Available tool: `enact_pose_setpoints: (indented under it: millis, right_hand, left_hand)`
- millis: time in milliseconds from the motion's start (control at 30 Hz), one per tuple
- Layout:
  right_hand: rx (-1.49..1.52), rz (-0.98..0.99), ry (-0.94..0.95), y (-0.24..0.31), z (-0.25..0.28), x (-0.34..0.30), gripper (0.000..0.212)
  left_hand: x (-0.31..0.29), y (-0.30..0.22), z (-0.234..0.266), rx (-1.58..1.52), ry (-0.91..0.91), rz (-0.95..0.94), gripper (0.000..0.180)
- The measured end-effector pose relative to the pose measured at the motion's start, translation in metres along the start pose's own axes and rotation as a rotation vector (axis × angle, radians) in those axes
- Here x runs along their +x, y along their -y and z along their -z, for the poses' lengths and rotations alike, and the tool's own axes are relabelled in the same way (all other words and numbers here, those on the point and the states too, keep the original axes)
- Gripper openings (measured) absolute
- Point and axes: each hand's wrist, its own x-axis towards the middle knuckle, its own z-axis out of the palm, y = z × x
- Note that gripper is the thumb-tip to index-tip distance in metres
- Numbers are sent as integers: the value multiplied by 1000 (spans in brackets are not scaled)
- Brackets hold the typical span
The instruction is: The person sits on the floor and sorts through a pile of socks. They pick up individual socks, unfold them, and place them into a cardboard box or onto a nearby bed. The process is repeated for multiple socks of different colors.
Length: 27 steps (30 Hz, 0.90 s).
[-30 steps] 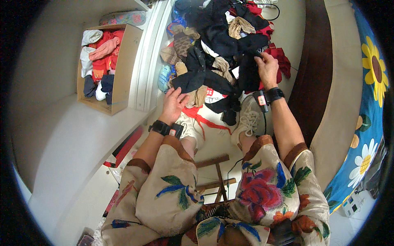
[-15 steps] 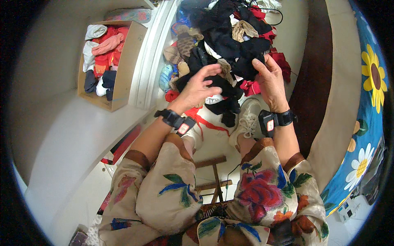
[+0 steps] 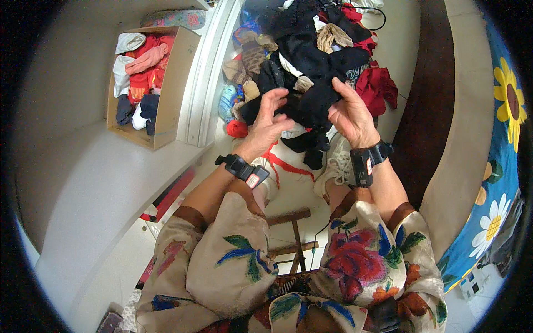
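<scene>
A heap of mixed socks and clothes [image 3: 300, 50] lies on the floor before me, mostly black, with tan, red and white pieces. My right hand [image 3: 355, 119] grips a piece of black cloth [image 3: 319, 104] between thumb and fingers over the near part of the heap. What kind of garment it is does not show. My left hand [image 3: 264, 125] is open just left of the black cloth, fingers bent and apart, with nothing in it. Maroon cloth [image 3: 376, 89] lies beyond my right hand.
At left, a cardboard box [image 3: 180, 83] holds red, pink, white and dark socks. A red ribbon [image 3: 286, 164] lies between my shoes. On the right stand a dark wooden edge [image 3: 427, 100] and a blue flowered cover [image 3: 502, 161]. A black cable [image 3: 383, 19] curls at the back.
My right hand has moved left and slightly nearer with the black cloth, uncovering a lettered dark piece and more of the maroon cloth. My left hand has turned slightly, staying open.
</scene>
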Motion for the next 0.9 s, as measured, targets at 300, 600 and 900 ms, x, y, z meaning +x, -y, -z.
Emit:
enact_pose_setpoints:
  millis: [300,600,900]
  right_hand:
    - [-126,149,39,-1,14,18,18]
    - [-173,219,-93,-16,40,25,8]
    - [-750,169,-104,-18,75,31,27]
  left_hand:
    - [-6,2,19,22,-59,106,41]
    - [-14,-4,43,28,-326,-21,32]
    - [-29,0,48,-77,-66,190,28]
